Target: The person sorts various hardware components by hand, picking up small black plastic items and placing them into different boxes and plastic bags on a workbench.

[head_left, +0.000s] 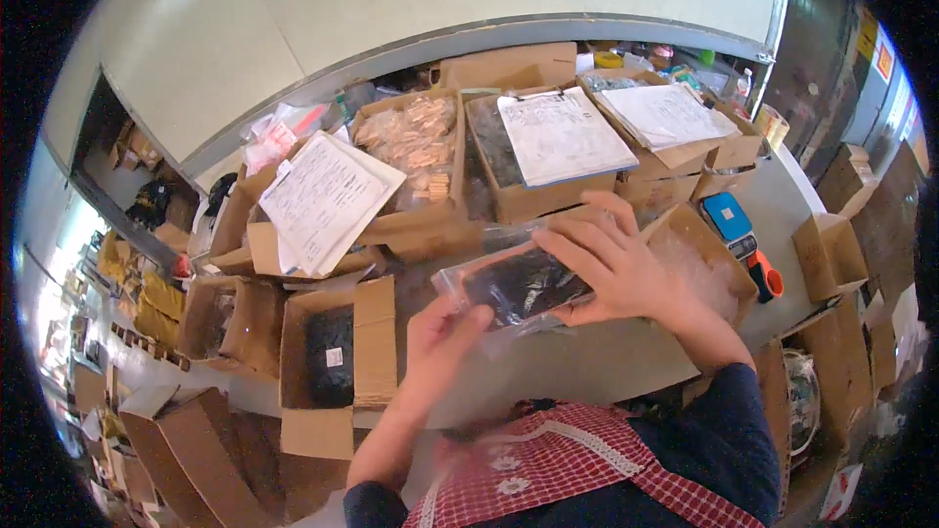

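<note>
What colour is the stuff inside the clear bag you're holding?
Black, inside the clear bag held by both hands; the head view shows it.

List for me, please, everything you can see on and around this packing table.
clear bag of dark items: one, held over the table
cardboard boxes: many, brown, on the table and floor
paper sheets: three stacks, white, on boxes at the back
blue device: one, at the right
orange tool: one, beside it
table: one, grey
left hand: grips the bag's left end
right hand: rests on its right end
</note>
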A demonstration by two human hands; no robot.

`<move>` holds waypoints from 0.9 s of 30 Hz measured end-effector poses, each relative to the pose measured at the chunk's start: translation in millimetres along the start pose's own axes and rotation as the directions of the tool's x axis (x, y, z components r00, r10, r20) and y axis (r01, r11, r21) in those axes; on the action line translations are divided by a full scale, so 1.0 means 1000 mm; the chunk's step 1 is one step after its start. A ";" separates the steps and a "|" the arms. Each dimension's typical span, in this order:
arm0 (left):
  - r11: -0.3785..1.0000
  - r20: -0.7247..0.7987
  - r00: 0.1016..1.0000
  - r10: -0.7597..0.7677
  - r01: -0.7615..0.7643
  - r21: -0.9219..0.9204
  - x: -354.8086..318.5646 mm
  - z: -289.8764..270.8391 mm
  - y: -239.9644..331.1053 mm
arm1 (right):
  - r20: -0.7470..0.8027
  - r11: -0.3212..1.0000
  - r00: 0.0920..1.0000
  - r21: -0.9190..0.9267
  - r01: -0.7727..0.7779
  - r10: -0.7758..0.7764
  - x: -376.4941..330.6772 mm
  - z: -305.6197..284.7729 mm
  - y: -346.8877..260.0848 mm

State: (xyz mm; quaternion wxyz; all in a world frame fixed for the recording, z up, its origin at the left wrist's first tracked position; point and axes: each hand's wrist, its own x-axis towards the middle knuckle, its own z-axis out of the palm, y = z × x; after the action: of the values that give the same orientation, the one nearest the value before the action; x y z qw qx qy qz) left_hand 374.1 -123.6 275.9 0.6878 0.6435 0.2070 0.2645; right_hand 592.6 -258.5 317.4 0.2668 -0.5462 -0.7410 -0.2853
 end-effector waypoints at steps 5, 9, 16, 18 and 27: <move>0.965 -0.167 0.984 -0.066 0.020 -0.261 0.002 -0.002 -0.019 | -0.052 0.971 0.974 0.110 -0.214 0.221 -0.007 -0.011 0.013; 0.953 -0.176 0.976 -0.127 0.071 -0.294 0.004 -0.003 -0.029 | 0.152 0.819 0.905 0.386 -0.425 0.398 -0.024 -0.006 0.016; 0.848 -0.098 0.964 -0.247 0.166 -0.504 0.002 -0.007 -0.045 | 0.202 0.667 0.888 0.597 -0.446 0.413 -0.023 0.009 0.013; 0.854 -0.116 0.956 -0.270 0.182 -0.488 0.001 -0.008 -0.045 | 0.117 0.779 0.923 0.503 -0.374 0.367 -0.027 0.015 0.014; 0.855 -0.106 0.954 -0.280 0.197 -0.480 0.003 -0.002 -0.037 | 0.083 0.863 0.946 0.391 -0.321 0.314 -0.030 0.024 0.017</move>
State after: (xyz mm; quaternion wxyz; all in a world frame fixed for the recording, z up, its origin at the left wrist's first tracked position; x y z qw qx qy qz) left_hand 378.3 -121.1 239.5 0.8286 0.4043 0.2747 0.2731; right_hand 614.8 -256.5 281.9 0.4096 -0.5969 -0.6857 -0.0758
